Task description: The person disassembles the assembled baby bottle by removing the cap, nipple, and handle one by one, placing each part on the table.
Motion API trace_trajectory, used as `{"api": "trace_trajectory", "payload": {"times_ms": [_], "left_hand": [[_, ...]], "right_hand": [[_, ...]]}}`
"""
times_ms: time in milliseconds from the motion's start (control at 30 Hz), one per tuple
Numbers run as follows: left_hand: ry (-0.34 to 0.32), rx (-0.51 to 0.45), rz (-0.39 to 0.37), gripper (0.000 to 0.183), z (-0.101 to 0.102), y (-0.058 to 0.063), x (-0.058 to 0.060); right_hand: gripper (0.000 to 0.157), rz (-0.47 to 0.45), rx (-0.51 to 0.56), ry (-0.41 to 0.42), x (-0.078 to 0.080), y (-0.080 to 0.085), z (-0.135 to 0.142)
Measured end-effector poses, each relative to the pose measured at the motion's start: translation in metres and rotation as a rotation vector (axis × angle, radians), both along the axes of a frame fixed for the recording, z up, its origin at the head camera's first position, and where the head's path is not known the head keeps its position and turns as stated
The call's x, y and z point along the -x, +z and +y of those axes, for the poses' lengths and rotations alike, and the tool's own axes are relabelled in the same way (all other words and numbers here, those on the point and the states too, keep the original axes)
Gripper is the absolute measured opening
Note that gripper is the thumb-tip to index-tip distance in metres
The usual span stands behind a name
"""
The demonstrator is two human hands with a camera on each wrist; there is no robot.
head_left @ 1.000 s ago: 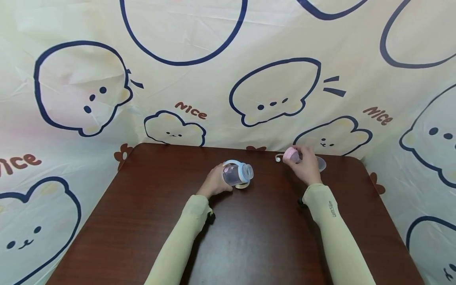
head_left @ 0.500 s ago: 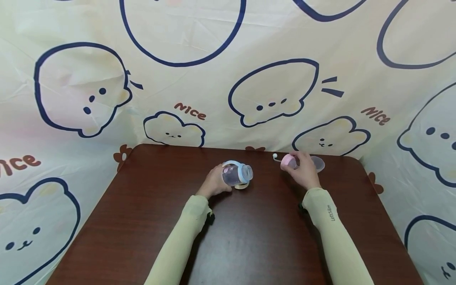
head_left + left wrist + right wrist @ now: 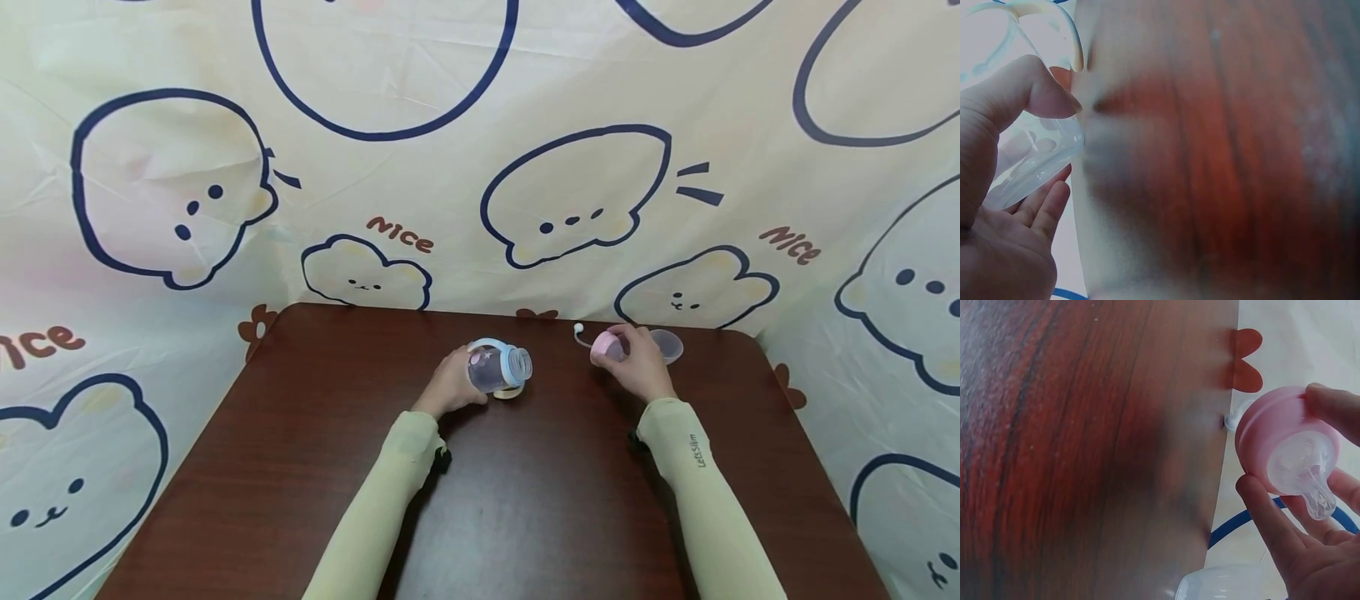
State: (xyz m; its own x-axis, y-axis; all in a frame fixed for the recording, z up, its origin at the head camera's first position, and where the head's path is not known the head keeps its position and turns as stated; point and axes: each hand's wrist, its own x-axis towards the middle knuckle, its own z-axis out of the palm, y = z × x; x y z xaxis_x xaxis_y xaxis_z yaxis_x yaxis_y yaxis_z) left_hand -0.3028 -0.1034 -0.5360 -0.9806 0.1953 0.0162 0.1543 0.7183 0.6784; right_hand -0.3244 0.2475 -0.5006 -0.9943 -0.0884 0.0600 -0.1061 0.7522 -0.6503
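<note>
My left hand (image 3: 450,385) grips the clear body of a baby bottle (image 3: 487,369), which lies tilted over the table with its uncapped neck pointing right. A light blue collar and a pale curved handle (image 3: 1072,37) show on the bottle. In the left wrist view, thumb and fingers wrap its base end. Further right, my right hand (image 3: 641,362) pinches a pink bottle ring (image 3: 1266,428) by its sides, with a clear nipple (image 3: 1319,500) set in it. From the ring's other side a thin straw with a white end weight (image 3: 578,328) sticks out to the left.
A clear dome-shaped cover (image 3: 667,345) sits just behind the right hand, near the back edge of the dark brown table (image 3: 517,500). Close behind that edge hangs a cream sheet (image 3: 450,192) with bear drawings, which also closes in both sides.
My right hand has turned the pink ring and lowered it slightly; the straw's white end swung up and left. The left hand and bottle stay in place.
</note>
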Motion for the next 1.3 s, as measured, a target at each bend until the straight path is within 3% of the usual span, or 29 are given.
{"api": "trace_trajectory", "payload": {"times_ms": [567,1300], "left_hand": [[0.003,0.023,-0.031,0.089,0.0004,0.0066,0.0029],[0.013,0.011,-0.011,0.089,0.0015,0.0018,-0.0004]], "right_hand": [[0.059,-0.083,-0.025,0.002,0.0023,-0.0019,-0.0029],[0.059,-0.124,-0.036,-0.002,0.0009,-0.0069,-0.0012]]}}
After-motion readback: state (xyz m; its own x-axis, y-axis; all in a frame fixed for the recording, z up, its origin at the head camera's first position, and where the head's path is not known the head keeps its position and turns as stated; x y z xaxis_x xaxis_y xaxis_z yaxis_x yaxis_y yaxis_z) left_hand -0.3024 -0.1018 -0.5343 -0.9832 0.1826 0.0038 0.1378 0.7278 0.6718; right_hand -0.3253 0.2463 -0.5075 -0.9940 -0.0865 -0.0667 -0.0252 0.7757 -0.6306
